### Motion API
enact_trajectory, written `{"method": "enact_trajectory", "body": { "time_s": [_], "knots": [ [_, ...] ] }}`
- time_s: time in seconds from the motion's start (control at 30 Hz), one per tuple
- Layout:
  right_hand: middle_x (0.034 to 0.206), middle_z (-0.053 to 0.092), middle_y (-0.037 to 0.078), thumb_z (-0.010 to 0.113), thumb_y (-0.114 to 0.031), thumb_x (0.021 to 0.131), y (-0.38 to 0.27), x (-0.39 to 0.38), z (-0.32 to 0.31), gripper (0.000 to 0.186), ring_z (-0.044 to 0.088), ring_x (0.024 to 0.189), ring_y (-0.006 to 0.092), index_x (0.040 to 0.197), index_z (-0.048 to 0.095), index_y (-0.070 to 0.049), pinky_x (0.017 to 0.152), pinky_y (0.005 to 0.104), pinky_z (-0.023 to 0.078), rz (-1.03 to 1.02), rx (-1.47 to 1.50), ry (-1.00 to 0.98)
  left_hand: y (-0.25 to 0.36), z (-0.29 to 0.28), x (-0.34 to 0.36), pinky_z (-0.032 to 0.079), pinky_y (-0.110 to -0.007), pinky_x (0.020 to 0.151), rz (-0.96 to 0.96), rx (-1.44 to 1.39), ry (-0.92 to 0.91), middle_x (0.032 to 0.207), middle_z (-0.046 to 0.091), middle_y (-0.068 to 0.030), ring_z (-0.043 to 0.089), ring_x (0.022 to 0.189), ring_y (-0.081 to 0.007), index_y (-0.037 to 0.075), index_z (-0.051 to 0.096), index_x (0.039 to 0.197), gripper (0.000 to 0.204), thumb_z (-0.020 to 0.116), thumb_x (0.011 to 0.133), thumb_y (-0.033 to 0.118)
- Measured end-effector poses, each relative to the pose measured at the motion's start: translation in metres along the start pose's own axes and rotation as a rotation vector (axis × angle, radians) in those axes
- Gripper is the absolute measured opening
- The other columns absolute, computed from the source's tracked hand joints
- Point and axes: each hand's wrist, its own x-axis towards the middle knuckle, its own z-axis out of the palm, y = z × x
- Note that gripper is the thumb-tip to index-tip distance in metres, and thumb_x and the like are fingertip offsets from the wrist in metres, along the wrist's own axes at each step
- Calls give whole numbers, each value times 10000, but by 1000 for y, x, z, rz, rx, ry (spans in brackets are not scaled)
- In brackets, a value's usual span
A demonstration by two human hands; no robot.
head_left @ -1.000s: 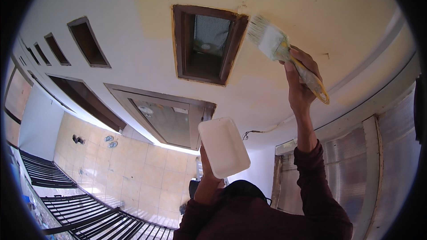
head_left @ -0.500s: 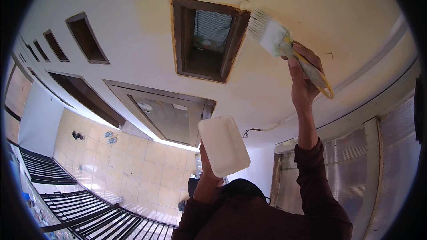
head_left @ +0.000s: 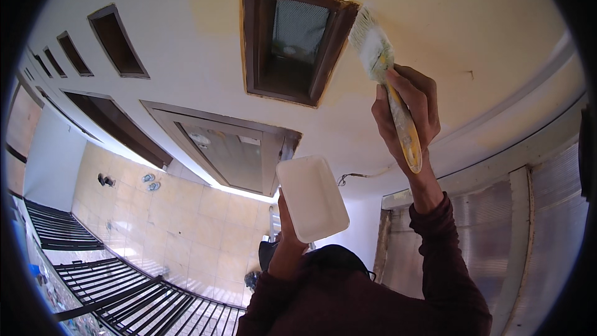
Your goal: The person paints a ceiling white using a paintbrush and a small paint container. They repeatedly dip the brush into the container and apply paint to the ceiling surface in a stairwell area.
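Note:
My right hand is closed round the yellow-edged handle of a paintbrush smeared with white paint. Its bristle tips meet the wall beside the upper right corner of a brown-framed vent opening. The wall there is yellowish, with paler patches of paint. Lower down, my left hand grips a white rectangular tub by its left side and underside; most of those fingers are hidden behind it. The inside of the tub looks whitish, and I cannot tell how much paint it holds.
Below the vent is a brown-framed door, with a loose wire to its right. Far below lie a tiled floor, sandals and a black railing. Corrugated translucent panels stand at the right.
My right hand has shifted left, and the paintbrush has turned more upright, its bristles still by the vent's corner. The tub has risen slightly in view, still held by my left hand.

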Motion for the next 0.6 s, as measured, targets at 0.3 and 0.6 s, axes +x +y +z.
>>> {"method": "enact_trajectory", "body": {
  "time_s": [0.3, 0.6],
  "knots": [
    [973, 583, 118, 777, 36, 765, -9, -19, 10, 379, 649, 724, 215, 1097, 608, -30, 526, 325, 542, -2, -1, -92, -2, -17, -6, 522, -529, 994, 18, 53, -59, 1425, 528, -112, 580, 1249, -316, 155, 363, 1528, 710, 338, 1011, 641],
    [967, 588, 143, 750, 50, 773, -22, -49, 20, 388, 638, 762, 250, 1096, 550, -27, 558, 346, 533, 78, 26, -208, 0, -29, -13, 508, -536, 1009, -17, -185, -89, 1436, 520, -103, 568, 1263, -317, 159, 364, 1529, 704, 338, 1014, 638]
  ]
}}
